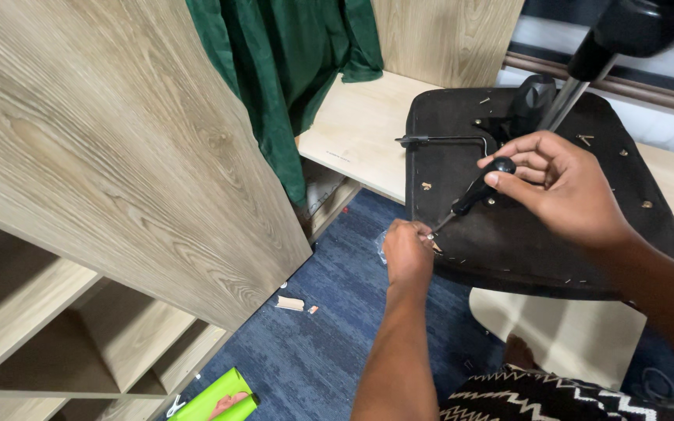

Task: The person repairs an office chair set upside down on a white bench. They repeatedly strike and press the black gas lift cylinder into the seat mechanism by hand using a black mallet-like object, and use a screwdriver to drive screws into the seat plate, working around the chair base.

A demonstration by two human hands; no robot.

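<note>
Fingers of right hand [559, 183] wrap screwdriver [473, 193]; left hand [407, 251] grip pinches its tip at chair base [540, 234].

Both forearms are bare, with no sleeves, watch or rings, and a black garment [540, 398] with white zigzag pattern covers the lap.
</note>
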